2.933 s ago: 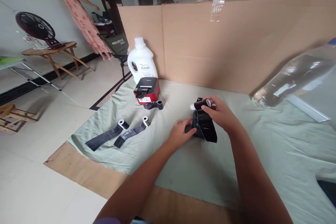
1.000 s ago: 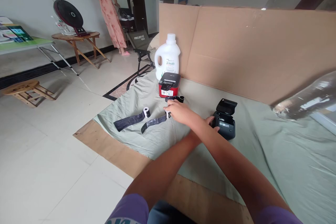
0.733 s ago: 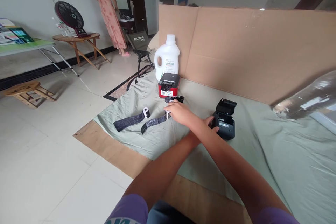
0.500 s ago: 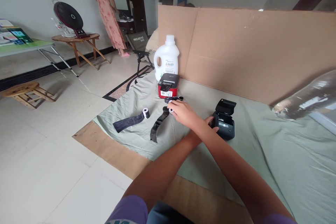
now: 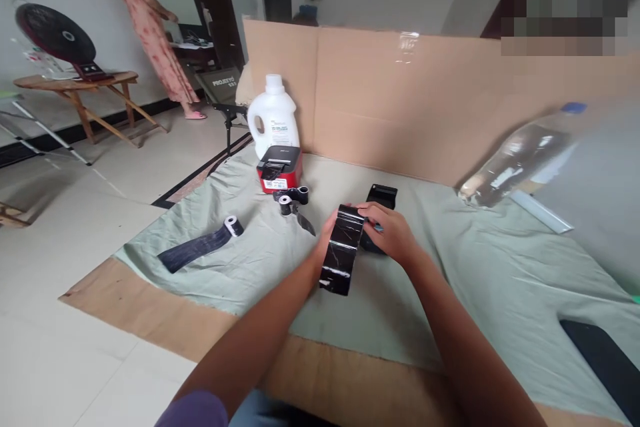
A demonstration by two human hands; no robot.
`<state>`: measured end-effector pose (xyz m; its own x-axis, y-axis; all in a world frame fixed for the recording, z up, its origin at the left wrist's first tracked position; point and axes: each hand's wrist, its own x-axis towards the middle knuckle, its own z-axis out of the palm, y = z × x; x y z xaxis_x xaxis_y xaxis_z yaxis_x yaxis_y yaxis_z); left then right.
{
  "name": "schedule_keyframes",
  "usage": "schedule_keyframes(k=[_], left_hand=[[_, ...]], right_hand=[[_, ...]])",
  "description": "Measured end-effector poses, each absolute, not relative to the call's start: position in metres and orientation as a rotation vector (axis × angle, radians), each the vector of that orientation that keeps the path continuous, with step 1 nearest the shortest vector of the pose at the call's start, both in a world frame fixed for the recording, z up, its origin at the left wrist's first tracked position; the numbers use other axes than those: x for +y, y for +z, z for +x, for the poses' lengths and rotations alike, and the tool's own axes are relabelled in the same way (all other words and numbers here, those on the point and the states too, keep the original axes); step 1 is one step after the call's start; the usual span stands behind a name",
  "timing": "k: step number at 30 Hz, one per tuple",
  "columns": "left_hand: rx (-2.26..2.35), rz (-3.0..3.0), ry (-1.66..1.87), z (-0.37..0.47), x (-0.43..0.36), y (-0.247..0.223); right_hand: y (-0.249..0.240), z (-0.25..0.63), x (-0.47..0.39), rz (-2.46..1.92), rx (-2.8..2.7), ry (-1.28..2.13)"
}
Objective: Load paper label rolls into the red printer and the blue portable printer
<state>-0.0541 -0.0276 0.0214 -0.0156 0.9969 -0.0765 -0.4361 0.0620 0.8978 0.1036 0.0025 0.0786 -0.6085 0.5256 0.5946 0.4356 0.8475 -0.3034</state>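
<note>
Ribbon is grasped by left hand and right hand, which partly hides a black device.

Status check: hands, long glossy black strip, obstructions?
Right hand gripping long glossy black strip; left hand partly behind it, grip unclear. Strip slants downward. Boxy black device partly hidden by right hand.

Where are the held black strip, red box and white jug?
Held black strip [image 5: 343, 249]: head view, middle of its shiny face.
Red box [image 5: 288, 156]: head view, its black lid.
White jug [image 5: 275, 117]: head view, front of its body.
</note>
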Motion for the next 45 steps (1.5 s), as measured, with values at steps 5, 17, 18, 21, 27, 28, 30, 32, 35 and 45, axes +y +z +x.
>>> schedule_keyframes(k=[5, 17, 18, 21, 27, 28, 30, 32, 35, 45], left_hand=[[0.803, 0.716, 1.375, -0.059, -0.024, 0.014], [0.906, 1.006, 1.318, -0.038, -0.042, 0.011], [0.894, 0.987, 1.284, -0.036, -0.044, 0.012], [0.865, 0.991, 1.172, -0.030, -0.049, 0.012], [0.831, 1.128, 1.018, -0.023, -0.054, 0.007], [0.837, 1.133, 1.006, -0.023, -0.054, 0.006], [0.855, 1.138, 0.995, -0.022, -0.053, 0.005], [0.868, 1.138, 0.998, -0.022, -0.053, 0.005], [0.885, 1.127, 1.007, -0.022, -0.053, 0.006], [0.957, 1.149, 0.981, -0.020, -0.049, 0.003]], right_hand=[[0.072, 0.114, 0.010, -0.750, -2.438, 0.258], [0.103, 0.140, 0.017, -1.056, -2.453, 0.741], [0.100, 0.144, 0.022, -1.096, -2.420, 0.687], [0.091, 0.160, 0.041, -1.275, -2.294, 0.484], [0.071, 0.168, 0.066, -1.421, -2.396, 0.367], [0.068, 0.165, 0.067, -1.404, -2.397, 0.364], [0.063, 0.160, 0.069, -1.382, -2.363, 0.381], [0.057, 0.158, 0.071, -1.389, -2.321, 0.427], [0.048, 0.159, 0.074, -1.411, -2.277, 0.502], [0.039, 0.135, 0.058, -1.797, -1.964, 0.197]])
